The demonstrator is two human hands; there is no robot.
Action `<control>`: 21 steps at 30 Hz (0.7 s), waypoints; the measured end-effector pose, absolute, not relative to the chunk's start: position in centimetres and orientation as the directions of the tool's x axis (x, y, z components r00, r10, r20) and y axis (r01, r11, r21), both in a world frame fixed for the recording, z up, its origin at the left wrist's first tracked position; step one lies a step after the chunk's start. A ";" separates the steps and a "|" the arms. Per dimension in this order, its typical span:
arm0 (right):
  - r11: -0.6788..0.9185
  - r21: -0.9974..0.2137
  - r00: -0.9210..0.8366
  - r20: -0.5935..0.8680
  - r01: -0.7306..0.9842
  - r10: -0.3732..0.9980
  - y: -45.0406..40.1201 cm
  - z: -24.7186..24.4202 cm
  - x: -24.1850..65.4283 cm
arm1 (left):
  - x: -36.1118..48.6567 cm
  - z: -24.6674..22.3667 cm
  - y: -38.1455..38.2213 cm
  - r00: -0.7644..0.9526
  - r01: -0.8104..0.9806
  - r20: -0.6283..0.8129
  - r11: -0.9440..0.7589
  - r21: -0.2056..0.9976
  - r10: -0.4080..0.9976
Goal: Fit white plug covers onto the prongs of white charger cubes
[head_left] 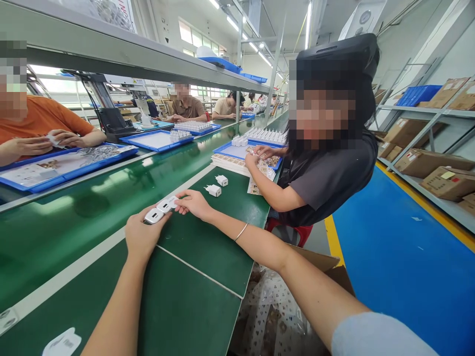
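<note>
My left hand (143, 232) is closed around a short row of white USB chargers (153, 215), their dark port slots facing me. At the right end of the row, my right hand (193, 204) pinches a white charger (172, 201) between thumb and fingers. The row is held just above the green work surface (193, 237). Beyond my hands, two more white plug chargers lie on the surface: a nearer charger (213, 190) with its pins pointing left, and a farther charger (221, 180).
A co-worker (326, 168) sits at my right, handling small parts over a blue tray (222, 148). A green conveyor belt (92, 198) runs along the left. A white label-like piece (63, 342) lies at the bottom left. An open carton (319, 259) with plastic bags stands below the table edge.
</note>
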State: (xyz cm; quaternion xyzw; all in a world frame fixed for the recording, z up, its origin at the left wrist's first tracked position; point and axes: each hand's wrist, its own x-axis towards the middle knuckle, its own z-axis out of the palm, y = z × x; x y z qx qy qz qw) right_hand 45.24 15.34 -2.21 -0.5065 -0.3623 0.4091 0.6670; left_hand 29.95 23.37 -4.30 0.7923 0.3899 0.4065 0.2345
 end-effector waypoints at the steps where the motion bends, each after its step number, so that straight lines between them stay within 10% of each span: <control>1: 0.152 -0.971 0.401 0.067 -0.185 0.914 15.3 -2.1 45.2 | 29.9 -4.2 23.3 0.366 0.425 0.456 -0.581 0.694 0.811; 21: 0.206 -0.959 0.413 0.111 -0.194 0.904 13.9 -3.5 44.3 | 29.9 -5.4 21.6 0.446 0.325 0.500 -0.655 0.682 0.742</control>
